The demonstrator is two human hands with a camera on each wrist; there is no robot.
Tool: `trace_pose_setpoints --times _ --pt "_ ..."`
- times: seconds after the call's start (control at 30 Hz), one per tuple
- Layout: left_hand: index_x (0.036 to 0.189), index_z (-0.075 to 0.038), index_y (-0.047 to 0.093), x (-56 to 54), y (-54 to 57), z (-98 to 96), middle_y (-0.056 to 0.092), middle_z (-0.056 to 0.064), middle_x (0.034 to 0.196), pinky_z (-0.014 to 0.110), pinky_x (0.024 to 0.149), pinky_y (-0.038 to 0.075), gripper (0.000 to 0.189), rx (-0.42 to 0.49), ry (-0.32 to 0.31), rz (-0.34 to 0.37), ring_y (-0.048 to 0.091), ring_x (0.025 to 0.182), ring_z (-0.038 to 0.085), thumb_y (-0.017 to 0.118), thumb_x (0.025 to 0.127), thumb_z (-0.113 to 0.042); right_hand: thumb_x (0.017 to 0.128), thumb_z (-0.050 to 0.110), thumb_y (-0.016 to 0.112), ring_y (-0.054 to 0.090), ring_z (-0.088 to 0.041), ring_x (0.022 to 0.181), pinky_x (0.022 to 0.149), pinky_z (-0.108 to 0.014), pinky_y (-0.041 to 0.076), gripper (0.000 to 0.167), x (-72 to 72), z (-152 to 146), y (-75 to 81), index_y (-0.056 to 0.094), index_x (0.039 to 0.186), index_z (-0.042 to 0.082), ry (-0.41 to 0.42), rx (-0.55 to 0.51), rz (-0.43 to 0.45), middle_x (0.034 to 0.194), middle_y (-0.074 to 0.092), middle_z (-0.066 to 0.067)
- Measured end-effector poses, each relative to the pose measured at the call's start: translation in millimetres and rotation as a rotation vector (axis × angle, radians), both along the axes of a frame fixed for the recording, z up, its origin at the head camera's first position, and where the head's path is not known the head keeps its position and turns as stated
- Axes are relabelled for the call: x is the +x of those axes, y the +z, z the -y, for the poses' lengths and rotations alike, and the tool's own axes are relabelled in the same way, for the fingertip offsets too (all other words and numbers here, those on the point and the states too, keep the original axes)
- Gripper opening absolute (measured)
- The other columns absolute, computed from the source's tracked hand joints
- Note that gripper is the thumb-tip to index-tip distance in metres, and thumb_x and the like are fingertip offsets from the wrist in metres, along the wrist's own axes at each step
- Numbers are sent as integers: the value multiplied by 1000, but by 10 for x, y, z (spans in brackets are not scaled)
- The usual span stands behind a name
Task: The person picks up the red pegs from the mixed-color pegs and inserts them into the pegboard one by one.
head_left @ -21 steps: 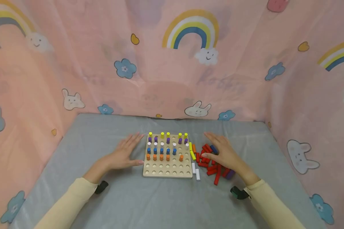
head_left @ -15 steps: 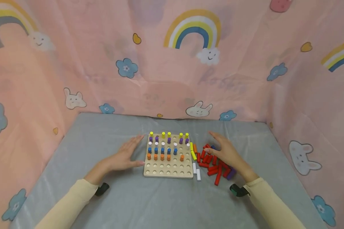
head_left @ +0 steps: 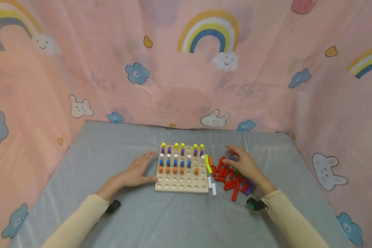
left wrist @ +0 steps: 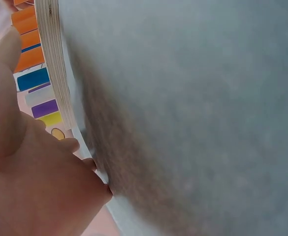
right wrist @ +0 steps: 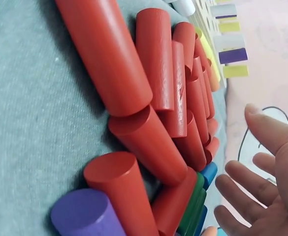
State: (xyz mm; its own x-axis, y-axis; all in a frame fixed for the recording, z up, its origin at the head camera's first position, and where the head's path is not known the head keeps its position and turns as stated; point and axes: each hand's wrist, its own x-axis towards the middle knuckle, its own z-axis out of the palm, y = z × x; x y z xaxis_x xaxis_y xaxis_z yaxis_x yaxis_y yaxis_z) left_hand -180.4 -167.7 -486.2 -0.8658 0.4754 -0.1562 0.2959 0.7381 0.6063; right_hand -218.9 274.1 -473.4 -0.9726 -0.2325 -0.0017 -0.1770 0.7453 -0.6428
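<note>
A wooden pegboard (head_left: 181, 189) carries upright yellow, purple, white, blue and orange pegs in rows, with gaps in some; its two nearest rows of holes hold none. My left hand (head_left: 135, 174) lies along the board's left side, fingers stretched, thumb tip right at the edge. In the left wrist view its thumb (left wrist: 7, 51) overlaps the orange pegs. Over the loose red pegs (head_left: 234, 195) to the right hovers my right hand (head_left: 246, 168), fingers loosely bent, nothing held. The right wrist view shows its thumb and fingers spread apart, beyond green pegs (right wrist: 189, 209) and a blue peg (right wrist: 209, 173).
Beside the board's right edge lie loose yellow pegs (head_left: 209, 168), an orange peg (head_left: 210, 161) and white pegs (head_left: 214, 189). A purple peg (head_left: 250, 187) sits at the pile's right. Grey cloth (head_left: 136, 220) covers the table, with a pink patterned curtain (head_left: 161, 96) around it.
My right hand's fingers have bent inward and dipped a little over the pile, and some green now shows beneath it. My left hand has shifted slightly toward me beside the board.
</note>
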Motion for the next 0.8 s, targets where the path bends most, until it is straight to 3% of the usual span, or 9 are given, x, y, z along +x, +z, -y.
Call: trace_pose_setpoints --times 0.43,0.8 --pt "161 -21 13 18 -26 3 4 17 168 69 118 -4 92 -65 -37 16 -5 154 44 63 91 -54 94 21 68 66 -40 111 95 -53 53 49 -115 -42 -151 56 137 2 -1 -5 5 124 67 -23" --pt "160 -24 15 14 -8 -12 3 17 168 71 117 -2 90 -86 -60 5 -5 154 44 64 91 -55 92 16 70 68 -31 98 86 -47 56 38 -151 -22 -135 65 126 -1 -7 -12 -4 112 72 -20"
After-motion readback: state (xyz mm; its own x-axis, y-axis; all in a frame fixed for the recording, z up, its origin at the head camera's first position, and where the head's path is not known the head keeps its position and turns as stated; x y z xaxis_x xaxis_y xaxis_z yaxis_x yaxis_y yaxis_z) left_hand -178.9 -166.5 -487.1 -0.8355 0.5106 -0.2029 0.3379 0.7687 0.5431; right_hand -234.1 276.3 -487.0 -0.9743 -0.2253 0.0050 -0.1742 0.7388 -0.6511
